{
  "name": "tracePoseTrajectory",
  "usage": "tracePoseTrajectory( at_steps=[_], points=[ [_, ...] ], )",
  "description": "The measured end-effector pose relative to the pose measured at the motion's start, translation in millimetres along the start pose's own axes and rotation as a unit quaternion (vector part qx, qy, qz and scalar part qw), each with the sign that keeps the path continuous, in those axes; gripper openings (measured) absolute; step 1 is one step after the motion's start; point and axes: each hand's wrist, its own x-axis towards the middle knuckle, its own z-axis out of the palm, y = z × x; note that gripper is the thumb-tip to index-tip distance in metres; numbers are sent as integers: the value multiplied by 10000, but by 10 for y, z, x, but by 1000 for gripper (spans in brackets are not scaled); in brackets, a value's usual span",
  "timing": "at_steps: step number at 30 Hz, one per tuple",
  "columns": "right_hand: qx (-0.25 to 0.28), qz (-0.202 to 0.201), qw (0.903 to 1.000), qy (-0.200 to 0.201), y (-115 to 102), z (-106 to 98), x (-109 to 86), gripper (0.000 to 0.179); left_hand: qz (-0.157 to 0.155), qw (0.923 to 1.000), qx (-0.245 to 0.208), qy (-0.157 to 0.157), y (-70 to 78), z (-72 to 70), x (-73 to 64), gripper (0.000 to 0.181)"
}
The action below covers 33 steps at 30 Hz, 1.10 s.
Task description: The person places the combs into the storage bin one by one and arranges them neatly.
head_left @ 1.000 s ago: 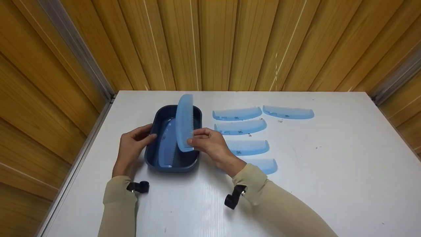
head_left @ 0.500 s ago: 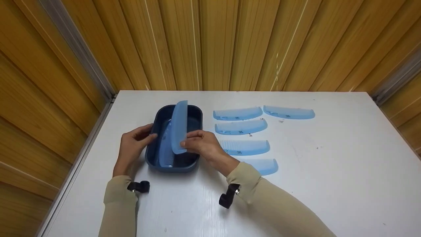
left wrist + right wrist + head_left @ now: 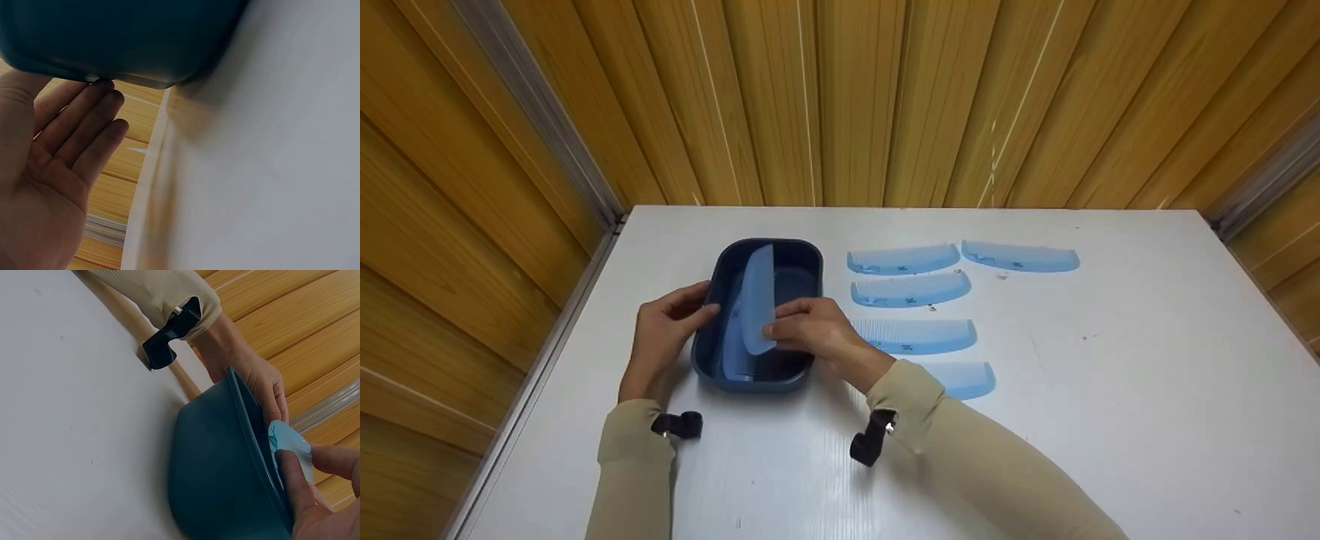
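Observation:
Inclined over the dark blue plastic tub (image 3: 757, 386), a light blue comb (image 3: 761, 296) is pinched near its lower end by my right hand (image 3: 817, 330). Another blue comb (image 3: 733, 360) lies inside the tub along its left side, partly covered by the held one. My left hand (image 3: 660, 330) holds the tub's left wall, thumb over the rim and fingers along the outside. In the left wrist view the left hand's fingers (image 3: 84, 121) touch the tub's side. The right wrist view shows the held comb's end (image 3: 289, 441) between thumb and fingers just above the rim.
Several more light blue combs lie on the white table (image 3: 1110, 420) right of the tub, such as the back comb (image 3: 904, 259) and the far right comb (image 3: 1020, 257). My right forearm partly covers the nearest comb (image 3: 971, 380). Wood-patterned panels (image 3: 855, 105) stand behind the table.
My right hand has moved left and slightly down, bringing the held comb from above the tub's right part to lower over the comb inside. My left hand has stayed in place.

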Motion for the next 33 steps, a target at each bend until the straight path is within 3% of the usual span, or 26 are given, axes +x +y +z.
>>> tracePoseTrajectory(
  at_steps=[11, 22, 29, 33],
  points=[
    [-311, 195, 9993, -104, -35, 74, 67, 36, -9, 9999, 63, -78, -26, -22, -11, 44],
    [-624, 294, 9964, -488, -51, 195, 100, 47, -32, 9999, 80, -82, -17, -16, 8, 45],
    [-315, 533, 9964, -583, -11, 272, 152, 51, -62, 10000, 8, -54, -6, -12, 10, 44],
    [-426, 554, 9957, -610, 2, 288, 174, 53, -49, 10000, 2, -28, 11, -1, 14, 44]
  ],
)
